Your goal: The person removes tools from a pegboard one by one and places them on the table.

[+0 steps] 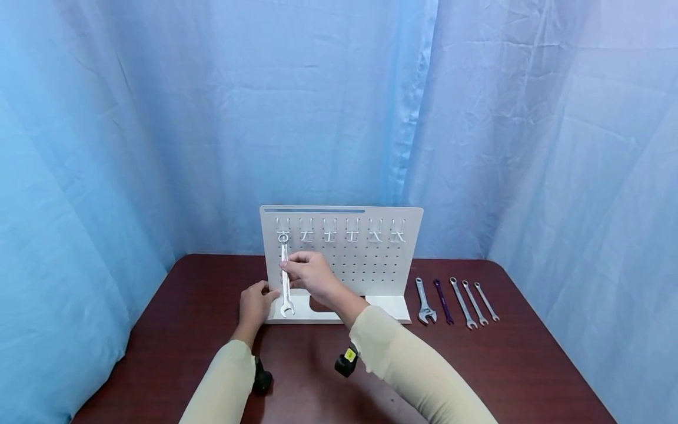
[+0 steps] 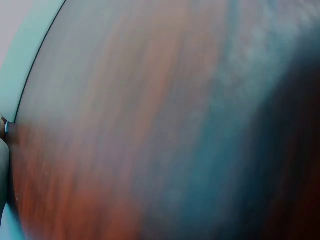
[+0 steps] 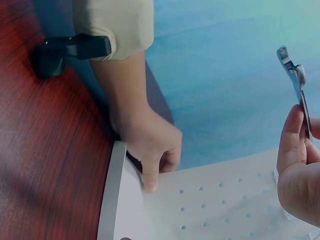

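A silver combination wrench [image 1: 285, 277] hangs upright from my right hand [image 1: 318, 278], pinched between thumb and fingers. Its ring end is up at the leftmost hook of the white pegboard [image 1: 389, 287]; whether it is over the hook I cannot tell. The open end points down. My left hand [image 1: 255, 305] grips the board's lower left edge. In the right wrist view, the left thumb [image 3: 150, 175] presses on the front face while the other fingers go behind the edge. The left wrist view is mostly blurred.
Right of the board lie an adjustable wrench [image 1: 424, 306], a purple wrench [image 1: 443, 301] and several silver combination wrenches [image 1: 463, 303]. More double hooks [image 1: 352, 237] run along the board's top. Blue curtains [image 1: 318, 106] stand behind the dark red table [image 1: 529, 365].
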`<state>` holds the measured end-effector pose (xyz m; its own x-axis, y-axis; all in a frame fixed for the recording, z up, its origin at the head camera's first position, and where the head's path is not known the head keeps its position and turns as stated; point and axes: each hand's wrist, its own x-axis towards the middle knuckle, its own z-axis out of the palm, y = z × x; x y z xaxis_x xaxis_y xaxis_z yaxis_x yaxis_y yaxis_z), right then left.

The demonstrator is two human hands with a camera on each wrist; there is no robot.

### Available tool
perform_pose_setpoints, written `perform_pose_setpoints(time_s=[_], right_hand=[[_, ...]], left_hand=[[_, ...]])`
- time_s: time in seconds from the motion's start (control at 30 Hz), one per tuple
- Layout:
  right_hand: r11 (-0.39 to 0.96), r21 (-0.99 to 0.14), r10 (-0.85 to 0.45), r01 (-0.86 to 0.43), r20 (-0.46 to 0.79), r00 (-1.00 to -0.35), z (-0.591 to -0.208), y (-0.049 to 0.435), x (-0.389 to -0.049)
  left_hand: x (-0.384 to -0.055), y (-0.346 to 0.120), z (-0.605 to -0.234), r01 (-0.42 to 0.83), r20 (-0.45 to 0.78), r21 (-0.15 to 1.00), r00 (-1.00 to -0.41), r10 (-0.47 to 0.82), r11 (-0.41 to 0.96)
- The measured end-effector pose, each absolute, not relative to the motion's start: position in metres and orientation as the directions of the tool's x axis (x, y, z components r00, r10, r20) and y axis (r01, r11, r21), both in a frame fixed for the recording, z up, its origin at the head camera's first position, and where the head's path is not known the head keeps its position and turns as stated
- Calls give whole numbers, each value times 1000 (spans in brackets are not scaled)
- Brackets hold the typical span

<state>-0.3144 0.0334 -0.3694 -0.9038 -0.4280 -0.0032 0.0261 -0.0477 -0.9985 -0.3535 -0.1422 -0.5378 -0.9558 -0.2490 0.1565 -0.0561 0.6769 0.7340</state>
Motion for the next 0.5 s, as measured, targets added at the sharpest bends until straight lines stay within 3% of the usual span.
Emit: perform_pose_setpoints(time_s=[0.27, 0.5], right_hand=[[-106, -994, -438, 21, 28, -899, -361, 48, -307], [-103, -994, -465, 42, 11, -885, -352, 96, -296]], left_hand=[[-353, -142, -538, -64, 144, 757, -954, -263, 650], [-350, -138, -538, -51, 159, 768, -951, -267, 638]])
